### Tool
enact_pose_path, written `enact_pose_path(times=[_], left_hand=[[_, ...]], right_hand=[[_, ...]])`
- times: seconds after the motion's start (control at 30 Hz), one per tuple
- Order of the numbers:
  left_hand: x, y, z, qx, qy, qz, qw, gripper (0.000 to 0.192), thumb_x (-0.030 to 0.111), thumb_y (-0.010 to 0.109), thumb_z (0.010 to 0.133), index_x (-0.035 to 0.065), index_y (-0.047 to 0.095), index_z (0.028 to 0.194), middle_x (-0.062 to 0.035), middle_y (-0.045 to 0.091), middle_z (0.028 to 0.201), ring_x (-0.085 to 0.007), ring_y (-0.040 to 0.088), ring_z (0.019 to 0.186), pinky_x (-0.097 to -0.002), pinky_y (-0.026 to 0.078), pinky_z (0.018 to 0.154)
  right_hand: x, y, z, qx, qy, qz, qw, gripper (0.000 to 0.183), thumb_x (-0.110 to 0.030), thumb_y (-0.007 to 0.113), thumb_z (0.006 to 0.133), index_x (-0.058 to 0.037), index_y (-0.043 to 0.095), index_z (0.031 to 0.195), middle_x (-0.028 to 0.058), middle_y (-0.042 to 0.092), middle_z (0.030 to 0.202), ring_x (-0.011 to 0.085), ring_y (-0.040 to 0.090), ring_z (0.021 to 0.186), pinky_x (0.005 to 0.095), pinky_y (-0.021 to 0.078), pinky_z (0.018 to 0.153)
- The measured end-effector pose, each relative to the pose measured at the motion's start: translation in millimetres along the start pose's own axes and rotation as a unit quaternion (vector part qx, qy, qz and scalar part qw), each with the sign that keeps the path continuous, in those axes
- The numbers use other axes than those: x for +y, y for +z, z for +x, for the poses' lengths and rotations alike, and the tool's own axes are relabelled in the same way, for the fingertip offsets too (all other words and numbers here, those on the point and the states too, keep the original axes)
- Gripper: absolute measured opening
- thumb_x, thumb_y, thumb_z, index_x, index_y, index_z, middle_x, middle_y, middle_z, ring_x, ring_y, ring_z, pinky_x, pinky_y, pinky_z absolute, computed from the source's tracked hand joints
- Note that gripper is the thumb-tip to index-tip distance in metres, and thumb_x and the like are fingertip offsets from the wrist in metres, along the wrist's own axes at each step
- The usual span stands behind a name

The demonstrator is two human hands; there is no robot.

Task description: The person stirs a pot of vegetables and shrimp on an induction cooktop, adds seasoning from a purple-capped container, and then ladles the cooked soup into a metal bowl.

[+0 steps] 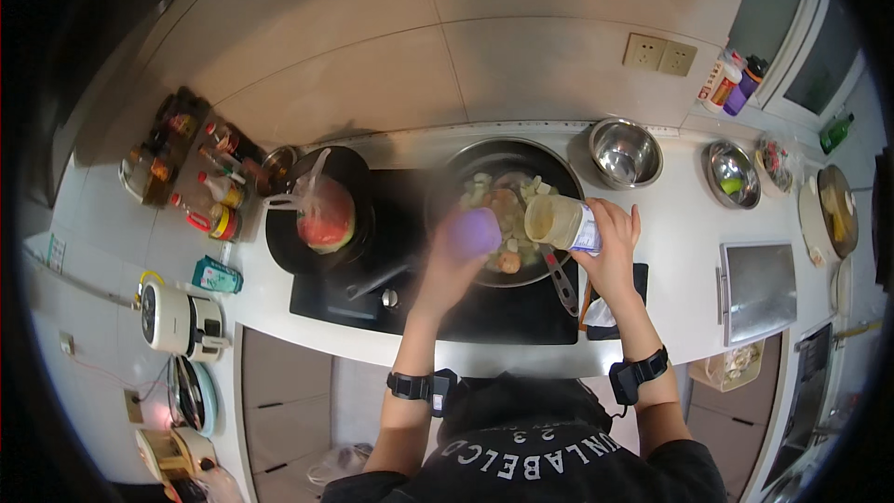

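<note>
My right hand [612, 244] grips a clear plastic jar [554, 221] that bears a label. The jar lies tilted above the frying pan [574, 185], its open mouth pointing left. In my left hand [450, 262] is a purple lid [476, 231], over the pan's left side and slightly blurred. Chopped pale vegetables and rounder brownish pieces [508, 263] sit in the pan. A slotted metal handle [561, 283] with a red mark leans over the pan's front rim. My hands and the jar hide part of the food. Whether anything is leaving the jar, I cannot tell.
A wok [279, 241] with a bagged piece of watermelon [326, 216] stands left on the black cooktop [489, 321]. Sauce bottles [216, 202] crowd the left corner. Steel bowls [626, 154] stand right of the pan; a cleaver-like metal blade [760, 293] lies farther right.
</note>
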State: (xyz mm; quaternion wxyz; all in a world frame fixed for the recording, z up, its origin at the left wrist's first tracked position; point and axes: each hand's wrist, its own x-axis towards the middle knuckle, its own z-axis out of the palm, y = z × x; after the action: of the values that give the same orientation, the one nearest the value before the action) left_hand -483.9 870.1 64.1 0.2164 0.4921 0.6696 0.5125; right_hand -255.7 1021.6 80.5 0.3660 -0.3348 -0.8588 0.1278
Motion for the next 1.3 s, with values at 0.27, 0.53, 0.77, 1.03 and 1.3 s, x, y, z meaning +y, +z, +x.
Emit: enact_pose_path(times=[0.27, 0.53, 0.77, 1.03, 1.3], left_hand=[[21.4, -13.7, -20.0, 0.097, -0.068, 0.044, 0.992, 0.079, 0.007, 0.075, 0.082, 0.0038, 0.031, 0.147, -0.0207, 0.045, 0.141, -0.0315, 0.05, 0.13, -0.0381, 0.042, 0.107], [-19.9, -26.2, -48.5, 0.17, -0.018, 0.054, 0.984, 0.076, 0.0, 0.074, 0.083, 0.0044, 0.032, 0.146, -0.0169, 0.05, 0.136, -0.0255, 0.053, 0.126, -0.0355, 0.044, 0.105], [-25.7, -25.3, -51.0, 0.159, -0.017, 0.016, 0.987, 0.078, 0.001, 0.074, 0.083, 0.0042, 0.03, 0.148, -0.0167, 0.049, 0.138, -0.0251, 0.055, 0.124, -0.0355, 0.045, 0.104], [-28.9, -16.4, -42.6, 0.121, -0.033, 0.003, 0.992, 0.078, 0.002, 0.073, 0.086, 0.0012, 0.027, 0.149, -0.0181, 0.048, 0.138, -0.0242, 0.053, 0.125, -0.0353, 0.045, 0.104], [17.1, -7.4, -44.1, 0.1, -0.079, -0.073, 0.989, 0.078, 0.005, 0.073, 0.085, 0.0053, 0.022, 0.144, -0.0147, 0.049, 0.131, -0.0212, 0.053, 0.12, -0.0342, 0.043, 0.104]], right_hand=[[8.1, 10.7, 20.6, -0.093, -0.098, -0.077, 0.988, 0.074, -0.013, 0.084, 0.061, -0.0155, 0.057, 0.13, 0.0073, 0.057, 0.123, 0.03, 0.05, 0.121, 0.0559, 0.0244, 0.115], [15.2, 22.0, 24.8, -0.13, -0.115, -0.144, 0.974, 0.077, -0.012, 0.085, 0.062, -0.0144, 0.055, 0.133, 0.0086, 0.056, 0.126, 0.0306, 0.049, 0.123, 0.0549, 0.0239, 0.116], [10.1, 23.5, 27.7, -0.095, -0.062, -0.061, 0.992, 0.079, -0.014, 0.086, 0.062, -0.0132, 0.053, 0.135, 0.0116, 0.057, 0.127, 0.0329, 0.05, 0.121, 0.0525, 0.0269, 0.114], [4.6, 36.2, 12.4, -0.144, 0.117, 0.337, 0.923, 0.078, -0.014, 0.084, 0.071, -0.0008, 0.045, 0.138, 0.0143, 0.058, 0.127, 0.0273, 0.058, 0.116, 0.0383, 0.0453, 0.101], [-24.6, 26.7, -24.3, -0.194, 0.155, 0.495, 0.833, 0.086, -0.009, 0.085, 0.073, -0.0002, 0.036, 0.143, 0.015, 0.055, 0.133, 0.0232, 0.054, 0.124, 0.0359, 0.0426, 0.105]])
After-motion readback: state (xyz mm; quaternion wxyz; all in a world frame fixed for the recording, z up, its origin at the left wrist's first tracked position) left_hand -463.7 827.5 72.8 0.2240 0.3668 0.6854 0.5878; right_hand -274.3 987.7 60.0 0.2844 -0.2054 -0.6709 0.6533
